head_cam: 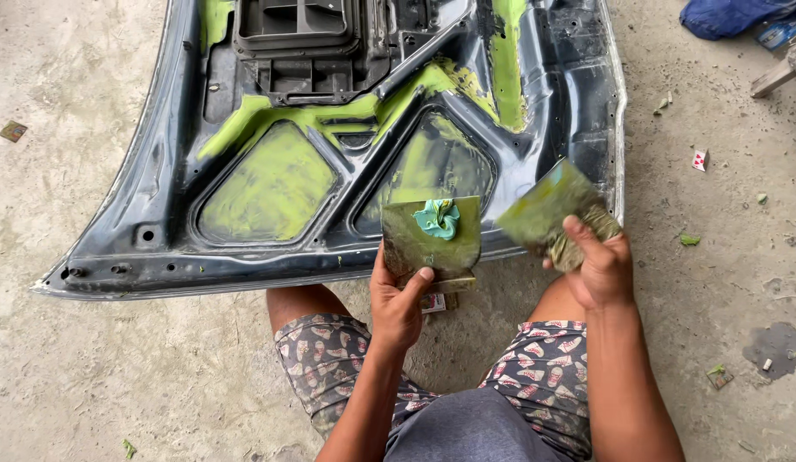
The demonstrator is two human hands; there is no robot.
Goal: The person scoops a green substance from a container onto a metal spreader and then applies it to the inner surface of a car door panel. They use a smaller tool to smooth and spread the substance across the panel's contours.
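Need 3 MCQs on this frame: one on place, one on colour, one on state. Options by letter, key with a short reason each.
1. Where does the car panel lie?
A. On the concrete floor in front of the person's knees
B. On a workbench
C. Leaning upright on a wall

2. What colour is the blob of paste on the flat plate?
A. Red
B. Teal
C. White

3. What is the state of the two hands?
A. Both empty
B. Only the left holds something
C. The left hand holds the plate, the right hand holds a smeared spreader

Key:
1 A, the panel rests flat on the concrete beyond the knees.
2 B, the blob is teal against the olive-stained plate.
3 C, the fingers of each hand close on their own tool; the spreader looks motion-blurred.
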